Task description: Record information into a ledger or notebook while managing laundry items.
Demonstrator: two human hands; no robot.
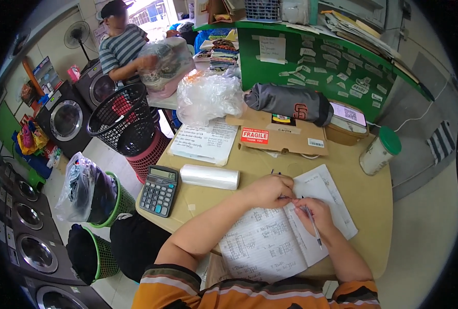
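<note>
An open notebook [270, 242] with handwritten pages lies at the front of the tan table, below my hands. My right hand [316, 212] is closed on a slim pen [312, 224], which slants down over the right page with its tip toward me. Just left of it, my left hand [270, 191] has its fingers curled together near the notebook's top edge. Small dark-blue bits of a thin thing [283, 197] show at those fingers; the rest is hidden. The fingertips of both hands nearly meet.
Around the notebook on the table [375, 216] are a calculator [159, 190], a clear plastic roll [210, 176], a flat cardboard box [285, 138], a grey bundle [291, 104] and a green-lidded jar [380, 151]. Laundry baskets [117, 201] and washers stand left. A person [121, 46] handles a bag beyond.
</note>
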